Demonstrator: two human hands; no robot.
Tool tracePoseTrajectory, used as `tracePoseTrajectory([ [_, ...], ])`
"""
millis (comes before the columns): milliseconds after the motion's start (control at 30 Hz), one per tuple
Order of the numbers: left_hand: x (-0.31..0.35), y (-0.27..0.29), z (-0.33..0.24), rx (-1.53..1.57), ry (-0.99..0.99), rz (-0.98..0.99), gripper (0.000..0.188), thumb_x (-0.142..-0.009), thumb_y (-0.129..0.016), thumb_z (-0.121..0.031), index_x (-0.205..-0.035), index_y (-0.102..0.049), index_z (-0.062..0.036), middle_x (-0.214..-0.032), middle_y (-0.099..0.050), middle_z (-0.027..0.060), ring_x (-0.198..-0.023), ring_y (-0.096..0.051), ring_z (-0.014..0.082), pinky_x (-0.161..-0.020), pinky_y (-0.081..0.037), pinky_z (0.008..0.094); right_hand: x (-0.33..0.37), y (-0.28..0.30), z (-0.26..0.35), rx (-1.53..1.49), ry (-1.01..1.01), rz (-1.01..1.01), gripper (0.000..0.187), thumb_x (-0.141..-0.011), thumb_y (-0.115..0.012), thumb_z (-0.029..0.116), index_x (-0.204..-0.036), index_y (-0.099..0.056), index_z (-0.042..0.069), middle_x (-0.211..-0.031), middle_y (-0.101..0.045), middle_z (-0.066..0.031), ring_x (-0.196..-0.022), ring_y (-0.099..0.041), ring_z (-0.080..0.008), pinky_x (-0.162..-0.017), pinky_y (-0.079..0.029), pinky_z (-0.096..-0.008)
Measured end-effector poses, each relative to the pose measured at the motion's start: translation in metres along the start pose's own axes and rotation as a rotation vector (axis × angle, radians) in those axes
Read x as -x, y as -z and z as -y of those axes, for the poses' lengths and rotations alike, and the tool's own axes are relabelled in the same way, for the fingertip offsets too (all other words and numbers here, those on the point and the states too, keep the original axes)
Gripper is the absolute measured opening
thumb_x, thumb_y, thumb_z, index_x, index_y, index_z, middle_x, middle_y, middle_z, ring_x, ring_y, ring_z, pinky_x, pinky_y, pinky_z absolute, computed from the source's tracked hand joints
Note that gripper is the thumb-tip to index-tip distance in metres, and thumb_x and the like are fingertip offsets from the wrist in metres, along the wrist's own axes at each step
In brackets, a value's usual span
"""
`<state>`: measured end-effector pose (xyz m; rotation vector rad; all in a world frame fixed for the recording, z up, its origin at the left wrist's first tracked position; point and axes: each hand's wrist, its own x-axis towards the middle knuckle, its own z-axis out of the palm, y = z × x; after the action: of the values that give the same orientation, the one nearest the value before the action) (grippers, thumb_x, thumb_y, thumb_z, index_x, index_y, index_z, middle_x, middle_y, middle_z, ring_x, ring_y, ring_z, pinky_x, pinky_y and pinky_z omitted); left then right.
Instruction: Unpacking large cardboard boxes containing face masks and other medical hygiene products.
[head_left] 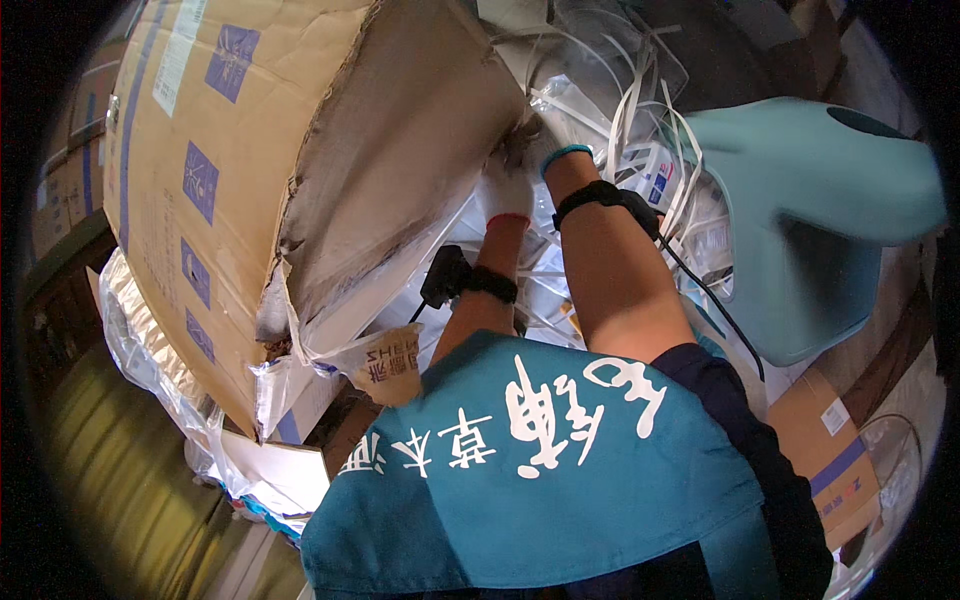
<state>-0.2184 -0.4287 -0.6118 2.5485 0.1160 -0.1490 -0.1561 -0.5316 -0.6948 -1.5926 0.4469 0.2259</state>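
Observation:
Both my hands wear white knitted gloves and reach forward to the torn edge of a large cardboard box (400,140). My left hand (503,190), with a red cuff, is against the brown board near its ragged corner. Just right of it and a little farther off is my right hand (562,130), with a teal cuff, beside the same corner. The fingers of both are hidden or blurred, so their grip does not show. Black straps with cables circle both wrists. White plastic straps (630,110) and clear plastic wrap (570,95) lie tangled around the right hand.
A teal plastic stool (790,190) lies tipped at the right. Below it is a flat cardboard carton (830,450). Silvery plastic wrapping (150,350) hangs along the box's left side, near yellow-green fabric (110,460). My teal apron (530,500) fills the near side.

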Motion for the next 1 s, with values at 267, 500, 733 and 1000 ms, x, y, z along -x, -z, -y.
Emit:
tracePoseTrajectory([
  [267,0.005,0.031,0.031,0.002,0.091,-0.007,0.031,-0.081,-0.052,-0.013,-0.108,-0.066,-0.0056,-0.108,-0.065,0.0207,-0.102,-0.060,0.0391,-0.088,-0.047,0.0459,0.028,-0.051,-0.002,-0.172,-0.124,0.295,0.020,-0.084,-0.061,0.020,-0.096,-0.065,0.004,-0.084,-0.064,-0.0151,-0.075,-0.062,-0.0314,-0.065,-0.051,-0.0424],
  [500,0.003,0.022,0.008,0.003,0.131,0.056,0.032,-0.080,-0.049,-0.011,-0.107,-0.065,-0.0033,-0.109,-0.064,0.0223,-0.101,-0.060,0.0400,-0.090,-0.047,0.0452,-0.018,-0.049,-0.102,-0.153,0.303,0.168,0.020,-0.087,-0.055,0.023,-0.087,-0.059,0.003,-0.074,-0.058,-0.0139,-0.061,-0.056,-0.0334,-0.058,-0.049,-0.0494],
  [733,0.005,0.008,0.051,-0.202,0.043,-0.010,0.027,-0.086,-0.051,-0.021,-0.103,-0.068,-0.0097,-0.103,-0.067,0.0148,-0.093,-0.063,0.0354,-0.080,-0.052,0.0458,0.042,-0.031,0.057,0.565,0.193,0.098,0.017,-0.071,-0.069,0.010,-0.087,-0.071,0.005,-0.086,-0.070,-0.0153,-0.081,-0.067,-0.0308,-0.070,-0.052,-0.0361],
  [1000,-0.005,0.003,-0.007,0.120,-0.061,0.026,0.036,-0.082,-0.054,-0.019,-0.110,-0.064,-0.0004,-0.111,-0.063,0.0237,-0.106,-0.059,0.0387,-0.091,-0.047,0.0441,-0.008,0.007,-0.011,0.348,0.084,0.062,0.027,-0.071,-0.071,0.014,-0.097,-0.067,0.007,-0.092,-0.068,-0.0173,-0.086,-0.065,-0.0314,-0.073,-0.053,-0.0376],
])
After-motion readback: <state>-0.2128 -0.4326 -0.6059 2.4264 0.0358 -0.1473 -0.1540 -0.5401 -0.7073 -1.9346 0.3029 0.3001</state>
